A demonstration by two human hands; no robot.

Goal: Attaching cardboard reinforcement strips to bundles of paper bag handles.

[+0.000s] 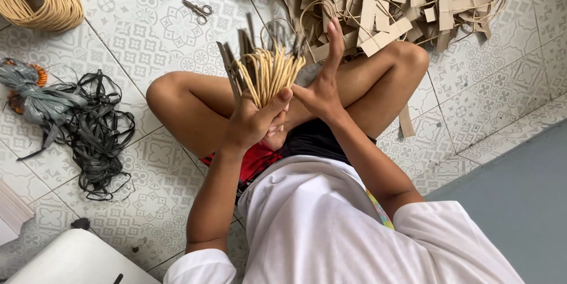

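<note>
Person seated cross-legged on tiled floor (147,42), bundling tan paper-cord handles.

Left hand (255,121) closed around a bunch of cord handles (270,72), thumb over the front, bundle upright above the crossed knees. Right hand (322,86) open, fingers stretched up, palm pressed flat to the bundle's right side. Heap of kraft strips and cord loops (390,0) along floor's top edge, scissors (198,9) just left of it. Black strapping tangle (94,130) near left edge; coiled tan cords (41,0) at top-left corner.
</note>
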